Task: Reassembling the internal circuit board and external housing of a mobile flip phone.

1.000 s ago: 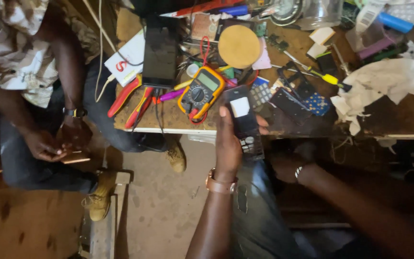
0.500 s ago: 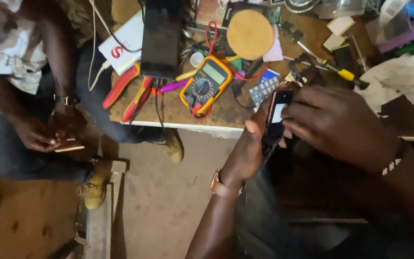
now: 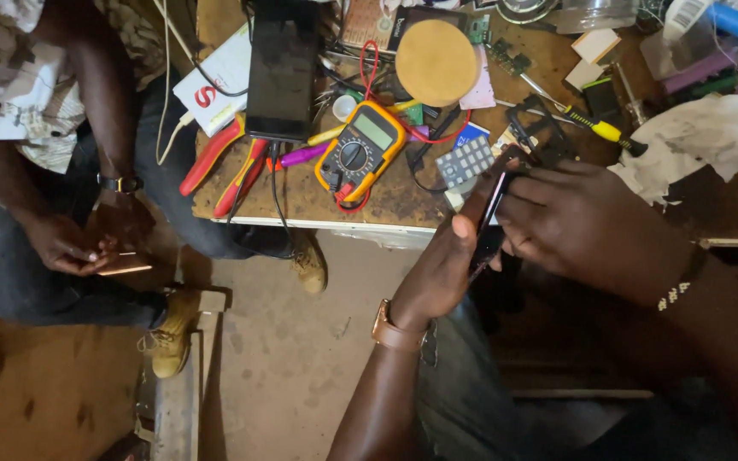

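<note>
My left hand [image 3: 442, 273] grips a small dark mobile phone [image 3: 490, 213] from below, held on edge near the front edge of the workbench. My right hand [image 3: 587, 224] closes over the phone from the right, its fingers on the phone's upper part. Most of the phone is hidden between the two hands. A yellow multimeter [image 3: 360, 149] with red leads lies on the bench just left of the hands, and a small grey keypad [image 3: 465, 160] lies right behind the phone.
The wooden workbench [image 3: 301, 192] carries red-handled pliers [image 3: 224, 162], a black tablet [image 3: 282, 68], a round wooden disc [image 3: 436, 61], a yellow-handled screwdriver [image 3: 595, 128] and crumpled white paper [image 3: 711, 137]. Another person sits at left, hands [image 3: 70, 243] together on their lap.
My right hand has come in from the right and closed on the phone. The left hand has turned the phone from flat to edge-on, lower and nearer the bench edge.
</note>
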